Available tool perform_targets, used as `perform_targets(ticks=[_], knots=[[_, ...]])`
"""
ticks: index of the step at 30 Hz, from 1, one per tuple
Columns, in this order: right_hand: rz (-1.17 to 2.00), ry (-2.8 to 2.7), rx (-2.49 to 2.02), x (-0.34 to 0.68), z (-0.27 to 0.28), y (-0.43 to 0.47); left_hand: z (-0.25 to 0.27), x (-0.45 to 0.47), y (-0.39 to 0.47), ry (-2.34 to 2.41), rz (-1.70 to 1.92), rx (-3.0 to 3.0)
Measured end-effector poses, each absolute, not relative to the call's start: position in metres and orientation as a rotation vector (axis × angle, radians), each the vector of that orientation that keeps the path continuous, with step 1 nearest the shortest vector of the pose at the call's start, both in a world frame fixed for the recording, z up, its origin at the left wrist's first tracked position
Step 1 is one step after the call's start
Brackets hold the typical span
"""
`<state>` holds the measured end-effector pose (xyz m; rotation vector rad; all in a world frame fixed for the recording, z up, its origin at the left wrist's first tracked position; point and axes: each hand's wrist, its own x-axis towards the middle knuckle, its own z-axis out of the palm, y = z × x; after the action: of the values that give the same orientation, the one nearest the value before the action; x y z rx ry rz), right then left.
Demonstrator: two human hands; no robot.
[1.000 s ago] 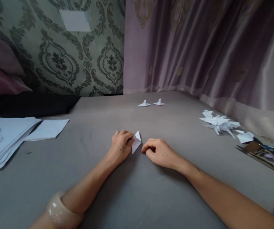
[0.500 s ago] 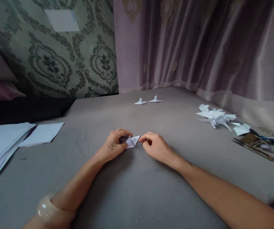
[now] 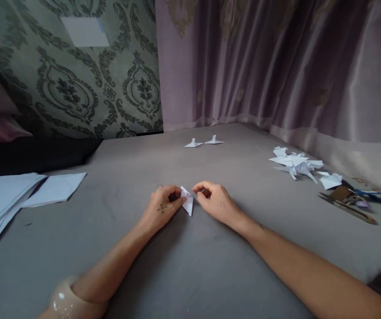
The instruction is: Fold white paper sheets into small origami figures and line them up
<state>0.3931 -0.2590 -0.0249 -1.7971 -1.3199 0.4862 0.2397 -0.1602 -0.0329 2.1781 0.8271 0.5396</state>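
Observation:
A small folded white piece of paper (image 3: pixel 188 206) with a pointed lower tip is pinched between the thumb and fingers of my left hand (image 3: pixel 164 203), just above the grey surface. My left fingertips cover part of its left side. Just right of the paper, my right hand (image 3: pixel 217 201) has its fingers curled, with a small gap between thumb and index finger; nothing shows between them. It appears apart from the paper. Farther back, two small folded paper figures (image 3: pixel 193 143) stand side by side, each with an upright middle and flat, pointed sides.
At left lie a stack of white paper sheets (image 3: pixel 4 195) and a smaller paper pile (image 3: pixel 56 188). A heap of folded paper figures (image 3: pixel 295 161) is at right, beside scissors (image 3: pixel 350 208) and other small items. Behind are a patterned wall (image 3: pixel 71 88) and a purple curtain (image 3: pixel 243 66).
The folded paper has turned in my left hand, its point now towards me instead of to the right. My right fingers have come off its tip. The view has shifted slightly.

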Motion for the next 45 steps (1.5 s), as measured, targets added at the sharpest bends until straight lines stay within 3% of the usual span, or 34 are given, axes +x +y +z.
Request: perform_targets(ticks=[23, 33, 39, 45], knots=[[0.402, -1.404, -1.815, 0.382, -0.025, -0.254, -0.037, 0.249, -0.164, 0.769, 0.566, 2.097], [0.723, -1.225, -1.82, 0.391, -0.019, -0.244, -0.033, 0.248, -0.166, 0.809, 0.59, 2.127], [1.179, -0.882, -1.738, 0.395, -0.017, -0.24, -0.031, 0.249, -0.166, 0.759, 0.594, 2.263], [1.202, -0.822, -1.717, 0.397, -0.019, -0.239, -0.027, 0.249, -0.167, 0.783, 0.541, 2.307]])
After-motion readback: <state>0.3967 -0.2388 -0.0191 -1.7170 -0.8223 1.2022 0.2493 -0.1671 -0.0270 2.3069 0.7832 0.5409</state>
